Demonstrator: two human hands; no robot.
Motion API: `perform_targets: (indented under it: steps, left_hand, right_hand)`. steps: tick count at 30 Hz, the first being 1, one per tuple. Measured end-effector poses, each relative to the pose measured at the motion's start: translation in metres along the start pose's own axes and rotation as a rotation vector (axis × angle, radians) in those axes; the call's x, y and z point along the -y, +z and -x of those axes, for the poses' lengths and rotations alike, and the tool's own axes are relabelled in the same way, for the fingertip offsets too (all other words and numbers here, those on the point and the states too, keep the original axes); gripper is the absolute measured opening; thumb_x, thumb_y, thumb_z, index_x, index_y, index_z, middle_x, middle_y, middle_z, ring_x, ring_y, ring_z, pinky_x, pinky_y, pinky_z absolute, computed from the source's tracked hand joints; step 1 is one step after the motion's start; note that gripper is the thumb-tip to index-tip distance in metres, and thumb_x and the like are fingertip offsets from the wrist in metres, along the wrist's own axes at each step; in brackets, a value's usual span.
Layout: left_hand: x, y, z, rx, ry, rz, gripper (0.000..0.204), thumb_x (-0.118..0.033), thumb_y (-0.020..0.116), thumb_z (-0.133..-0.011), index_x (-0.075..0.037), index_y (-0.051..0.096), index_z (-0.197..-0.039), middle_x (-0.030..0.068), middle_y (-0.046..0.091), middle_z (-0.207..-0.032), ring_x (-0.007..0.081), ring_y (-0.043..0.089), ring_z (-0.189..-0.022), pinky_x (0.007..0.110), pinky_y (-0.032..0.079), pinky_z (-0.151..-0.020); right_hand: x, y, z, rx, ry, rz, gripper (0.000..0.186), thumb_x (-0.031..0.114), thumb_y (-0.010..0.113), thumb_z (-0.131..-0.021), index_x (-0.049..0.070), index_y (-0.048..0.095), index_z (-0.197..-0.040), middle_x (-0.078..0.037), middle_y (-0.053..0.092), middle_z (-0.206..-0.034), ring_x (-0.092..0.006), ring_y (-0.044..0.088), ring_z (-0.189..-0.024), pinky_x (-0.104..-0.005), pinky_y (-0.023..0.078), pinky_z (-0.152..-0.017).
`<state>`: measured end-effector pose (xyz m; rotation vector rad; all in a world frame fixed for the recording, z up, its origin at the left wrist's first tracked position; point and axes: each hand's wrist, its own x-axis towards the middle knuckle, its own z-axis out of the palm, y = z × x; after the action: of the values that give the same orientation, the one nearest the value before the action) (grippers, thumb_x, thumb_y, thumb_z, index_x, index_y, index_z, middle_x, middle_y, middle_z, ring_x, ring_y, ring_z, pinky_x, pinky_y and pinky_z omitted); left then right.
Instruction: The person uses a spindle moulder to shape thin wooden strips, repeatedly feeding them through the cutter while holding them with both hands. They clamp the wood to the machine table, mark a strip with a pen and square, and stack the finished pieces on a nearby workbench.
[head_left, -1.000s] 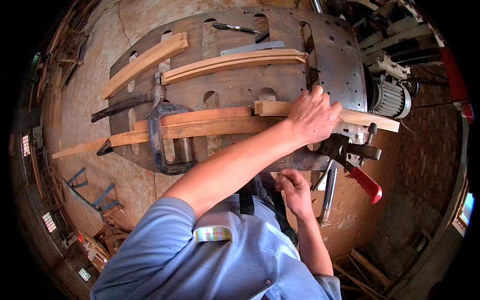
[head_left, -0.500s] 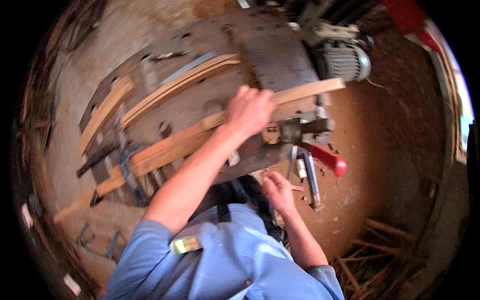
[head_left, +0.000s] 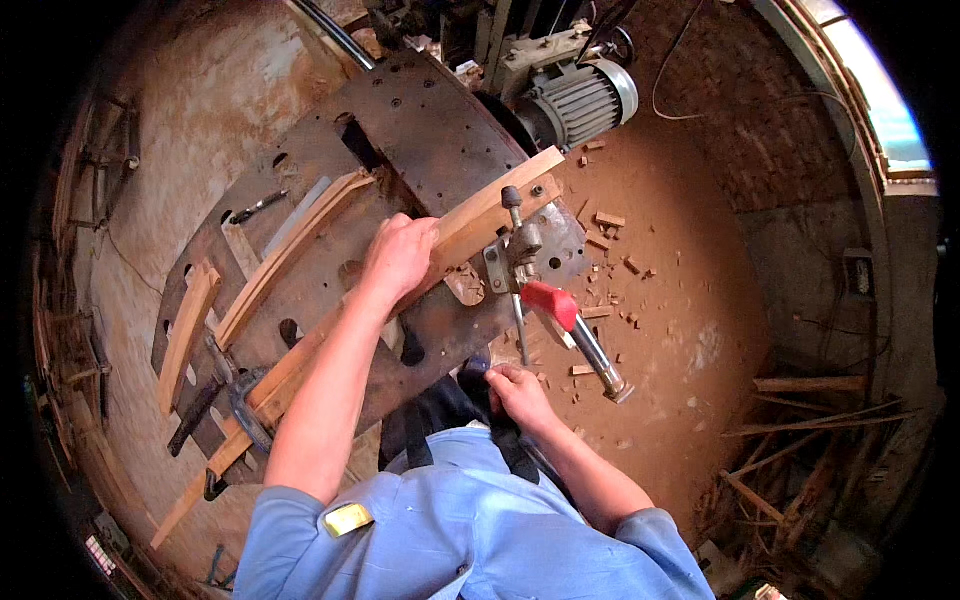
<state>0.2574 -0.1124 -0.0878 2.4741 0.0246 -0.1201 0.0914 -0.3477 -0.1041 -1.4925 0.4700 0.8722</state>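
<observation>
Head view: left hand (head_left: pixel 398 255) lies palm-down on the long pale curved wooden strip (head_left: pixel 470 215), fingers together and pressing it onto the dark perforated steel jig table (head_left: pixel 420 140). Strip runs diagonally from lower left, under the hand, to its upper right end by the red-handled toggle clamp (head_left: pixel 545 300) bolted at the table's right edge. Clamp handle sticks out toward the floor; cannot tell if its pad is down on the strip. Right hand (head_left: pixel 515 392) is low, near the person's waist below the table edge, fingers curled on something dark; cannot tell what it is.

Change vs. the 2 earlier frames: camera has swung, table now looks rotated, but left hand is on the same spot of the strip and right hand stays low. Judgement: the strip is being held in place, not yet moved off.

Other stuff: 2 more curved wooden strips (head_left: pixel 285 260) at table left, grey electric motor (head_left: pixel 580 100) above, wood offcuts (head_left: pixel 610 260) on reddish floor.
</observation>
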Motion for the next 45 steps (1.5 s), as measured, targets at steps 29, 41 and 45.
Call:
perform_targets:
  steps: [29,41,45]
  left_hand:
    - [-0.028,-0.005,0.035,-0.132,0.361,-0.529,0.073,-0.034,0.078,-0.069,-0.004,0.052,-0.130,0.0117,0.054,-0.097,0.0295,0.056,-0.092,0.042,0.047,-0.073]
    - [-0.025,0.006,0.037,-0.205,0.375,-0.572,0.071,-0.033,0.078,-0.069,-0.002,0.053,-0.129,0.0146,0.057,-0.096,0.0326,0.058,-0.092,0.042,0.049,-0.075]
    - [-0.020,0.009,0.033,-0.165,0.320,-0.556,0.073,-0.035,0.077,-0.071,-0.005,0.050,-0.132,0.0147,0.057,-0.105,0.0321,0.056,-0.102,0.042,0.048,-0.081]
  right_hand:
    - [0.014,0.044,-0.090,0.031,-0.218,-0.726,0.047,0.034,0.056,-0.096,0.007,0.047,-0.133,-0.006,0.057,-0.121,-0.0212,0.056,-0.107,-0.0394,0.047,-0.093]
    - [0.017,0.037,-0.095,0.017,-0.156,-0.597,0.051,0.042,0.057,-0.094,0.006,0.049,-0.131,-0.007,0.060,-0.117,-0.0220,0.055,-0.105,-0.0408,0.045,-0.088]
    - [0.018,0.039,-0.104,0.000,-0.204,-0.647,0.052,0.042,0.057,-0.095,0.007,0.048,-0.132,-0.008,0.060,-0.119,-0.0251,0.056,-0.109,-0.0426,0.046,-0.092]
